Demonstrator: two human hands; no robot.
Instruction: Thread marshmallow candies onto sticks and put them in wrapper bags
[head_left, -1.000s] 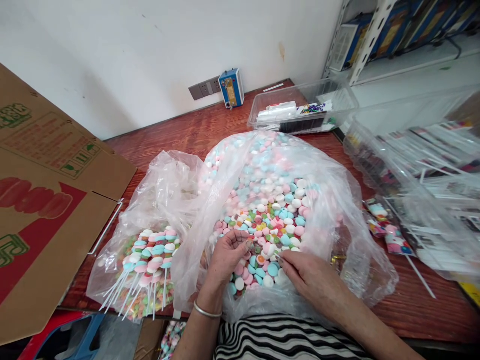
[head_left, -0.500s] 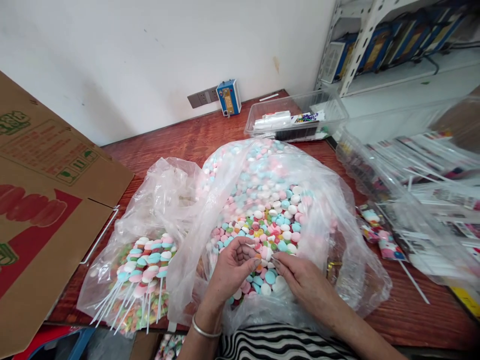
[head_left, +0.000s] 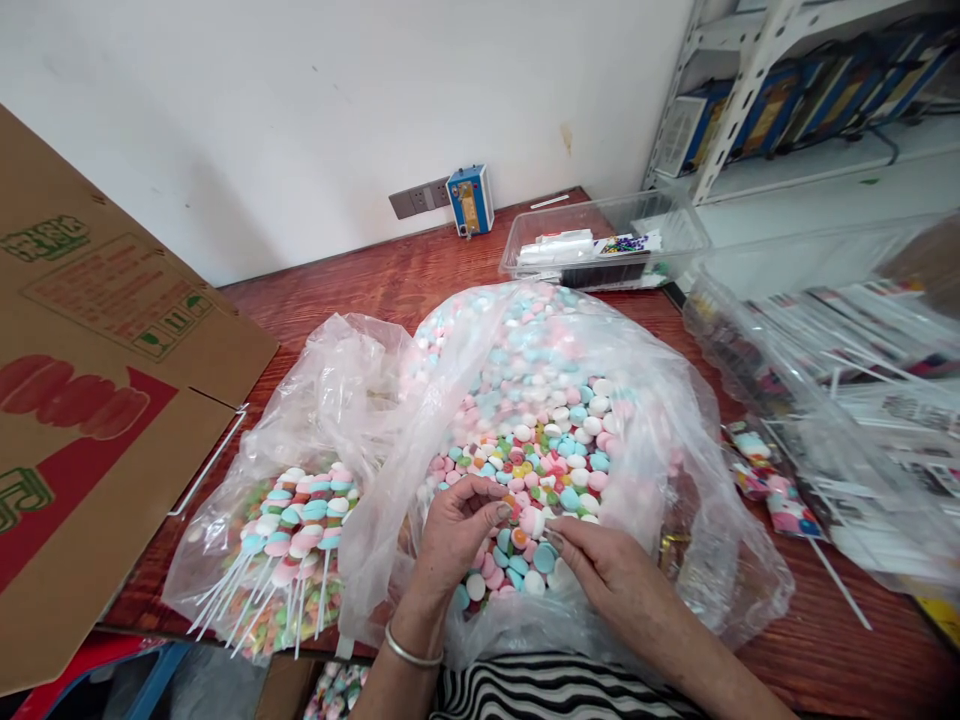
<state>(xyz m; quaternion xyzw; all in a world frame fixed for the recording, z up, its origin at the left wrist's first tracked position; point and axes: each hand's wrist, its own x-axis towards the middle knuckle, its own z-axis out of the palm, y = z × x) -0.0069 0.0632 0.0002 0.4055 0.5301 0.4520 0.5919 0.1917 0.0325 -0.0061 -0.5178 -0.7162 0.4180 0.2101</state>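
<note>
Among candies (head_left: 540,440): left hand (head_left: 457,530), right hand (head_left: 600,565)

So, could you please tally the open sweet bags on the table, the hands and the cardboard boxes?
Clear plastic bag of loose pastel sweets: 1
Clear plastic bag of white-stick lollipops: 1
Bare left hand and right hand: 2
Brown cardboard box: 1
Total: 5

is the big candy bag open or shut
Open: the bag is spread wide, left hand and right hand on the candies inside.
</note>
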